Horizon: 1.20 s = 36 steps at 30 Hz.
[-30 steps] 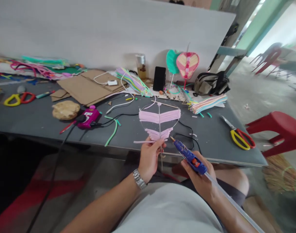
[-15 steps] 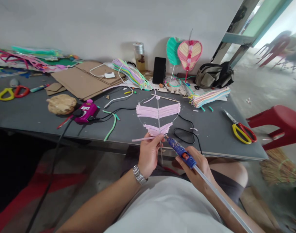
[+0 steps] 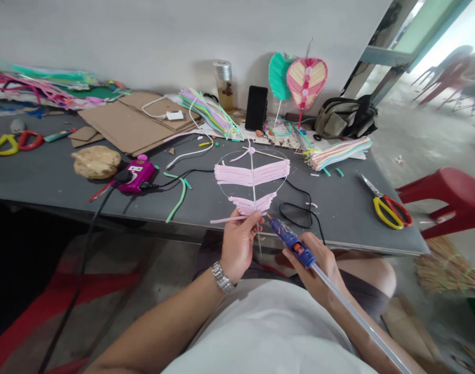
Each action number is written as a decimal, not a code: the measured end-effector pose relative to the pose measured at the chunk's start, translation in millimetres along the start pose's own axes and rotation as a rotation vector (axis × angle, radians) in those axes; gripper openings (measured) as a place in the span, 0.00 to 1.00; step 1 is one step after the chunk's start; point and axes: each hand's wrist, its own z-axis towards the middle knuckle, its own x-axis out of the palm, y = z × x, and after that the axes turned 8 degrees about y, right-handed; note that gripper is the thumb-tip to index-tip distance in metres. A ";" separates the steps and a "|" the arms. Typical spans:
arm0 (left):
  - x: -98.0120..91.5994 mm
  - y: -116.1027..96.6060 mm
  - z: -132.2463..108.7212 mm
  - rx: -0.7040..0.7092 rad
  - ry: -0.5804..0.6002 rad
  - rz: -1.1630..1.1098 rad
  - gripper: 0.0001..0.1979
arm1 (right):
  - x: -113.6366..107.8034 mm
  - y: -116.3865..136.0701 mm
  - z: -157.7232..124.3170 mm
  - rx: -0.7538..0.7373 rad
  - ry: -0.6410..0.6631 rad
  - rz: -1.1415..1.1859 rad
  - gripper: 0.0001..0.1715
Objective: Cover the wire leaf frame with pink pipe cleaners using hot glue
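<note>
My left hand (image 3: 239, 244) pinches the lower end of a heart-shaped wire frame on a thin wooden stick. Pink paper strips (image 3: 252, 175) are laid across the frame (image 3: 237, 156) in two bands, with one loose strip running out to the left. My right hand (image 3: 313, 267) is closed around a blue hot glue gun (image 3: 290, 243), and a long clear glue stick (image 3: 354, 322) trails from its back. The gun's metal nozzle points at the lower pink band, very close to it. I cannot tell whether they touch.
The grey table (image 3: 339, 228) holds a magenta glue gun (image 3: 138, 175), cardboard sheets (image 3: 132, 122), yellow-handled scissors (image 3: 386, 213), a black cord (image 3: 295, 213), striped paper bundles (image 3: 337, 154) and finished heart-shaped pieces (image 3: 306, 83). A red stool (image 3: 448, 200) stands at the right.
The whole scene has shifted slightly up and left in view. The glue gun's nozzle sits nearer the lower pink band than a second ago.
</note>
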 end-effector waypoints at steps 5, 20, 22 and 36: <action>0.1 0.9 0.9 0.015 -0.010 -0.023 0.19 | 0.1 1.7 0.6 0.011 -0.003 -0.006 0.11; 0.5 2.2 0.3 0.036 -0.008 -0.019 0.17 | 2.2 1.0 1.2 0.029 0.004 -0.013 0.12; 0.3 2.4 0.4 0.041 -0.008 -0.016 0.18 | 2.6 0.6 1.2 0.023 -0.002 -0.026 0.12; -0.9 3.7 0.6 0.030 -0.014 -0.037 0.18 | 4.0 -0.4 0.7 0.014 -0.005 -0.038 0.13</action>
